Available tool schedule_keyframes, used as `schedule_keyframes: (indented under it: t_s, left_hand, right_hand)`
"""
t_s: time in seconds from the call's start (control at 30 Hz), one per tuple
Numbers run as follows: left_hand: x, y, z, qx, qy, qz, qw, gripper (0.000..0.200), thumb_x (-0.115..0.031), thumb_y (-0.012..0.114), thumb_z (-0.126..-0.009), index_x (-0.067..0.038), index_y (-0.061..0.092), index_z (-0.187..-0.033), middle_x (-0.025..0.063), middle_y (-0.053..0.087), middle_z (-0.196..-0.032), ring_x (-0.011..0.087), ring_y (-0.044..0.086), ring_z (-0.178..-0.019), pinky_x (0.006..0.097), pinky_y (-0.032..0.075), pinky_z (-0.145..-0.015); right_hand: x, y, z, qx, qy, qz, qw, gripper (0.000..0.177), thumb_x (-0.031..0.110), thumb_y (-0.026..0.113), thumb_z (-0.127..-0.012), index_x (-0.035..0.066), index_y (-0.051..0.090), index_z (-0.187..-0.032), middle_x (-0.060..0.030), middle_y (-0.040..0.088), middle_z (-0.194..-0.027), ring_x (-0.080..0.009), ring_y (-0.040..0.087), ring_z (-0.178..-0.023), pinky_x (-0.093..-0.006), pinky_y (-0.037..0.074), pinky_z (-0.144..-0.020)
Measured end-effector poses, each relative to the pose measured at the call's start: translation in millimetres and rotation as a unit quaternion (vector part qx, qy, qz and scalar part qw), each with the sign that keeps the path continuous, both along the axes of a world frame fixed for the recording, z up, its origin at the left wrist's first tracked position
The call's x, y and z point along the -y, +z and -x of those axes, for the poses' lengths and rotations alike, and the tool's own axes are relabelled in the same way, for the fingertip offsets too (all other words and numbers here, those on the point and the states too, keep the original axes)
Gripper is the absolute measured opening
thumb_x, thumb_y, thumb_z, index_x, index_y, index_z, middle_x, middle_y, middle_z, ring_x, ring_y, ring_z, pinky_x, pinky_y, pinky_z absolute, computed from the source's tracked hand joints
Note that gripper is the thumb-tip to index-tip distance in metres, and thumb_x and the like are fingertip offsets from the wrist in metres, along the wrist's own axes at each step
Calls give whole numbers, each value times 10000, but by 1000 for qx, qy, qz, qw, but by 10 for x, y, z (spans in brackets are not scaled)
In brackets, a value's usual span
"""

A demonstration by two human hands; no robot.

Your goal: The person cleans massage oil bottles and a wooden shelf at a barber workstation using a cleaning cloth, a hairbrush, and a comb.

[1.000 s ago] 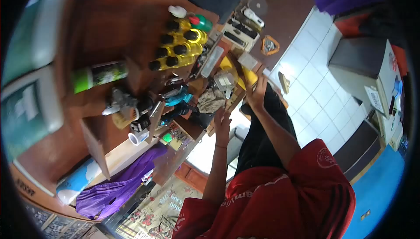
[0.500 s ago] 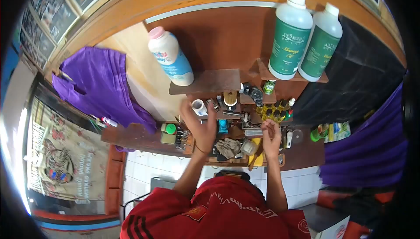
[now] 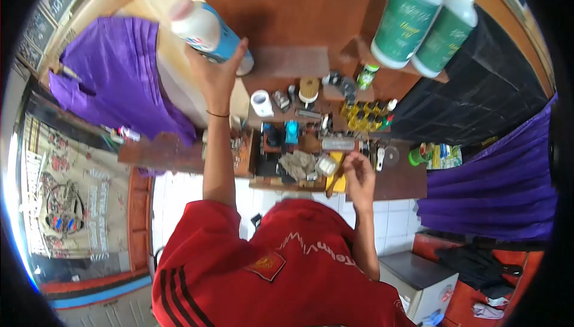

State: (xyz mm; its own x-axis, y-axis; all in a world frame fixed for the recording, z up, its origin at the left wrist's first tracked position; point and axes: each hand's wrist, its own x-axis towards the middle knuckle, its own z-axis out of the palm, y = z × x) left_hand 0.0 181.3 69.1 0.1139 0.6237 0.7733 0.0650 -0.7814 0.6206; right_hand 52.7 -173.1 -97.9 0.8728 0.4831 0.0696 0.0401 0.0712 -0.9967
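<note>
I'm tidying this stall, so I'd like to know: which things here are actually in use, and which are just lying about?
In use: powder bottle, gripped by the left hand; right hand, curled over the counter.
Lying about: green bottles, small yellow bottles, white roll, purple cloth.

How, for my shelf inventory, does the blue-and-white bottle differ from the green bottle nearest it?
The blue-and-white bottle is gripped by the left hand; the green bottle stands untouched on a shelf. The blue-and-white bottle looks slimmer and smaller than the green bottle. Both have pale caps.
</note>
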Motion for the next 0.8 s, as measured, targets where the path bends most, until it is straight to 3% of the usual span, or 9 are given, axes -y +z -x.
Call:
schedule_keyframes:
  t_s: [0.07,0.27,0.37,0.43,0.53,0.57,0.67,0.77,0.8]
  left_hand:
    - [105,-35,324,96,-113,51,988,754,-218,908,-670,82,445,-1184,164,585,-1076,217,594,-970,340,493,-867]
    - [243,-806,1368,-48,32,114,992,864,-193,901,-633,40,393,-1292,150,564,-1166,233,570,-1062,362,464,-939]
    - [356,-1603,1828,-113,23,236,965,909,-161,881,-607,20,347,-1320,158,553,-1188,248,575,-1061,356,467,-936]
    - [504,-2109,2020,-155,44,255,954,861,-171,881,-592,12,395,-1278,155,561,-1165,254,576,-1046,370,472,-914]
    - [820,-3164,2178,-177,88,304,932,858,-203,895,-559,12,421,-1241,150,498,-1148,288,514,-1074,394,409,-959]
    - [891,-3613,2212,-123,66,383,913,867,-203,893,-541,11,423,-1236,150,467,-1152,304,483,-1094,412,379,-979]
    - [1131,-4102,2112,-230,59,386,891,822,-235,866,-528,-4,451,-1199,159,536,-1095,375,506,-1070,440,402,-946]
    - [1211,-4288,1785,-138,48,463,874,798,-170,889,-524,-25,478,-1192,155,597,-1098,352,578,-1051,433,446,-913]
    - [1228,-4531,1718,-143,46,476,867,844,-144,916,-564,-13,444,-1251,128,580,-1145,263,573,-1078,378,457,-945]
  right_hand:
    - [116,-21,32,23,-10,9,1000,249,89,575,-967,-17,545,-1190,-34,600,-1020,-110,566,-940,-246,458,-824]
    - [20,-127,178,-17,36,110,993,298,116,599,-956,-24,538,-1213,-100,628,-1097,-150,596,-1026,-271,466,-906]
    - [-324,-27,350,-35,123,122,984,280,100,619,-940,25,551,-1201,-89,635,-1055,-138,613,-936,-239,479,-785]
    - [-500,-145,438,-57,177,143,972,290,118,628,-937,20,549,-1198,-89,635,-1069,-146,610,-947,-249,479,-789]
    - [-696,-159,621,-48,257,188,947,295,110,616,-951,-13,542,-1209,-105,629,-1088,-144,604,-994,-250,486,-837]
    - [-693,-206,657,-60,257,197,944,297,116,620,-950,-12,545,-1208,-88,626,-1086,-136,607,-975,-244,484,-837]
    - [-568,-302,692,-50,255,239,935,361,191,646,-935,13,539,-1230,-115,632,-1123,-164,639,-939,-290,501,-812]
    - [-398,-376,678,-78,220,266,935,353,157,630,-943,8,529,-1246,-121,629,-1119,-164,633,-954,-290,503,-832]
    - [-344,-373,678,-83,202,288,932,346,147,627,-943,8,530,-1245,-119,629,-1117,-160,631,-954,-285,503,-829]
